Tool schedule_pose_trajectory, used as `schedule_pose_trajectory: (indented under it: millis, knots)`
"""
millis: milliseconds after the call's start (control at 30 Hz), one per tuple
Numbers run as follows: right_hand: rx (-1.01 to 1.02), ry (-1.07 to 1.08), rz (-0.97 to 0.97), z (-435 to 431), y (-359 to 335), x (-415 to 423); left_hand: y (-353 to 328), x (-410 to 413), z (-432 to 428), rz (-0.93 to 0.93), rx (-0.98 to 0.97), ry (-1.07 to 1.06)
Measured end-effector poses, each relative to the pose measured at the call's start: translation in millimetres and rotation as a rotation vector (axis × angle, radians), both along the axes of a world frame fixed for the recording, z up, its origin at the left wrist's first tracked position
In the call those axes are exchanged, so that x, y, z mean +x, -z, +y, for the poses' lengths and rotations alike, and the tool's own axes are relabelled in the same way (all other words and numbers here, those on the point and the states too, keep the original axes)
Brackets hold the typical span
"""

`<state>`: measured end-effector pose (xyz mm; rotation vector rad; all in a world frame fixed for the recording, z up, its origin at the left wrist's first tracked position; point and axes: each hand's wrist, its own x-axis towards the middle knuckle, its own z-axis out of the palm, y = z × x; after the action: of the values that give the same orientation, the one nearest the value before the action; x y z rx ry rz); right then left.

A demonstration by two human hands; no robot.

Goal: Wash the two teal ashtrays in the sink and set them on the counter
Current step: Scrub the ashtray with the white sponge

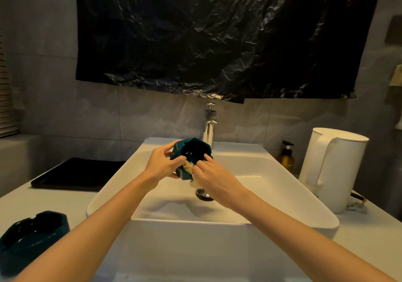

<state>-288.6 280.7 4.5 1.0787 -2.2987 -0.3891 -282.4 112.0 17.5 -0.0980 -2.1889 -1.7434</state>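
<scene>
Both arms outstretched, left grip (162, 162) and right grip (214, 176) curled, close together.

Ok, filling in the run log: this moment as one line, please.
phase: scrubbing | left hand: grips ashtray over sink | right hand: holds cloth against it | other ashtray: on counter, left

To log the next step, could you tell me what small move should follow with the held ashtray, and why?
Probably sweep the pale cloth deeper inside the held ashtray: the right hand holds it only at the lower rim, while the left hand grips the ashtray tilted above the sink.
</scene>
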Motion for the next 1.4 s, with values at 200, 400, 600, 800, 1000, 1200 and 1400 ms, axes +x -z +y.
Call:
schedule_pose_trajectory:
  millis: [200, 400, 600, 800, 1000, 1200, 1400]
  knots:
    - [-0.317, -0.051, -0.180, -19, 4, 1, -2, 0, -5, -0.001, 0.048, -0.029]
    - [0.027, -0.098, 0.077, 24, -15, -17, -2, 0, -4, -0.043, 0.032, 0.009]
    - [0.036, 0.018, -0.058, -10, -16, 3, -2, -1, 0, -0.022, 0.049, -0.021]
    - [0.020, -0.119, -0.091, 19, -19, -10, 0, 0, -4, -0.041, 0.004, -0.011]
    - [-0.446, -0.234, -0.211, 52, -16, -10, 0, -1, 1, -0.032, -0.003, -0.014]
    - [-1.214, -0.033, -0.632, 56, -36, -19, 3, -4, -9, -0.010, 0.064, -0.154]
    - [-1.533, 0.100, -1.333, 38, -29, -20, 2, 0, -6, 0.057, 0.002, -0.187]
